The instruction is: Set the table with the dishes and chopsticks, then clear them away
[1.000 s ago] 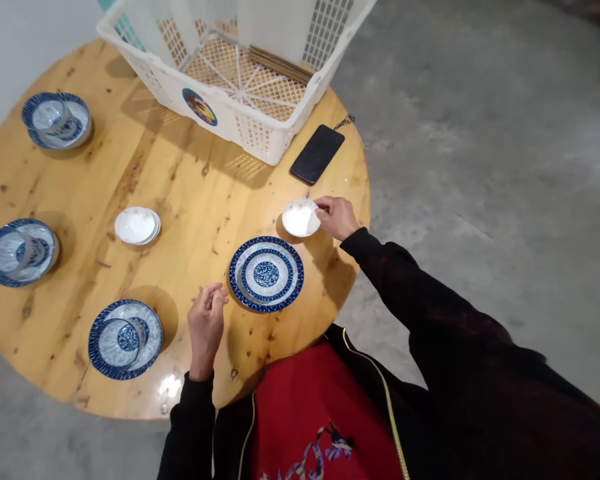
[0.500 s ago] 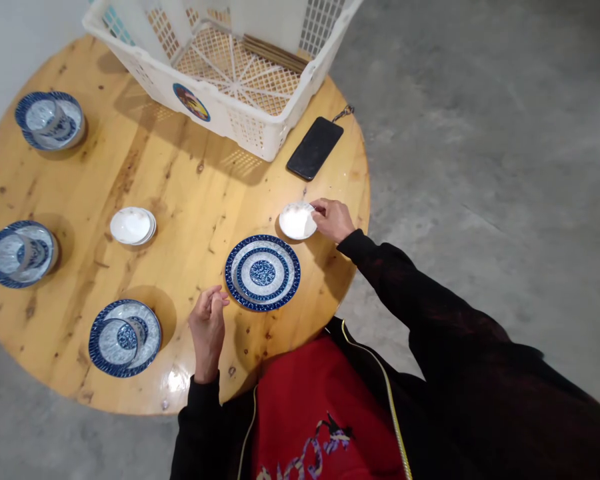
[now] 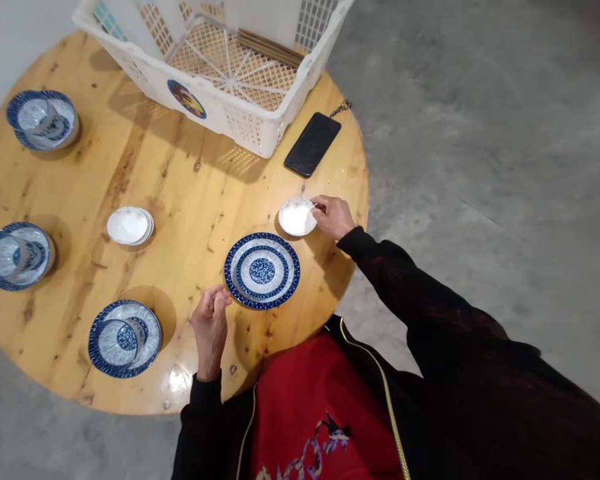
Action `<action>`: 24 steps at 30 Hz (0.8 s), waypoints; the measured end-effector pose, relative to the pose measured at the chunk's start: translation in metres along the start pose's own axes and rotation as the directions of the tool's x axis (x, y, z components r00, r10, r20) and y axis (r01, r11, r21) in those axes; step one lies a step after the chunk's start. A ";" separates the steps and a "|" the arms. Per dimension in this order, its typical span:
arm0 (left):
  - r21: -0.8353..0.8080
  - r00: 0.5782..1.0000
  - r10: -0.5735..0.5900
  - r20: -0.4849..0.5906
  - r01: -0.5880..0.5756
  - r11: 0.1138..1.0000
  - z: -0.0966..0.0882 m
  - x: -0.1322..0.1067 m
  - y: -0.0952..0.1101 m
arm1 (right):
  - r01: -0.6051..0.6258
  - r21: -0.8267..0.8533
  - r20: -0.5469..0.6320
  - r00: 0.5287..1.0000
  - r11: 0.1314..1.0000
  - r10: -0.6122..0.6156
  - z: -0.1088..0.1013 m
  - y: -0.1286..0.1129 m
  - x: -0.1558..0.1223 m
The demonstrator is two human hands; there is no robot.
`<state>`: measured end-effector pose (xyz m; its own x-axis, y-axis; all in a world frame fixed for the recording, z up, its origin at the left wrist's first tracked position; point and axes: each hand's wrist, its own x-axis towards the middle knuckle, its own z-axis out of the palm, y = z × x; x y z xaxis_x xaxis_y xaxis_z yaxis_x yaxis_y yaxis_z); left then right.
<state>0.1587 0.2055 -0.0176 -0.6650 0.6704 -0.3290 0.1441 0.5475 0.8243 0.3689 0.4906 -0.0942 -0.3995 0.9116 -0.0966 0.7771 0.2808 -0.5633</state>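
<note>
My right hand (image 3: 334, 217) pinches the right rim of a small white saucer (image 3: 297, 217), which is just beyond the large plate. In front of me lies the round blue-and-white plate (image 3: 263, 271) with ringed patterns. At its left edge is my left hand (image 3: 211, 323), fingers loosely bent and holding nothing; the fingertips are at the rim, and I cannot tell whether they touch it. To the left, a short stack of white saucers (image 3: 129, 225) sits on the wooden table (image 3: 190, 200).
Blue-and-white bowls with cups in them stand at the far left (image 3: 43, 120), left (image 3: 17, 256) and near left (image 3: 125, 339). A white plastic basket (image 3: 220, 113) with chopsticks (image 3: 270, 48) inside occupies the back. A black phone (image 3: 313, 144) lies right of it, near the table's edge.
My left hand has shifted slightly right, closer to the plate's rim. My right hand keeps its pinch on the saucer. The view has moved a little.
</note>
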 end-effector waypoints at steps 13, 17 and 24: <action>-0.012 0.993 0.004 -0.119 -0.006 1.000 -0.030 0.015 -0.002 | -0.069 0.085 -0.084 0.994 0.994 0.076 -0.026 0.012 0.009; -0.016 0.972 0.012 -0.235 -0.016 1.000 -0.051 0.022 0.010 | -0.066 0.117 -0.114 0.990 0.991 0.079 -0.036 0.014 0.018; -0.024 0.942 0.048 -0.331 -0.060 0.998 -0.078 0.034 0.017 | -0.047 0.073 -0.054 0.997 0.996 0.051 -0.029 0.000 0.016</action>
<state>0.0808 0.1984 0.0212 -0.8621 0.4928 -0.1178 0.1657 0.4939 0.8536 0.3765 0.5141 -0.0721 -0.3322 0.9398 -0.0805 0.7576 0.2151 -0.6163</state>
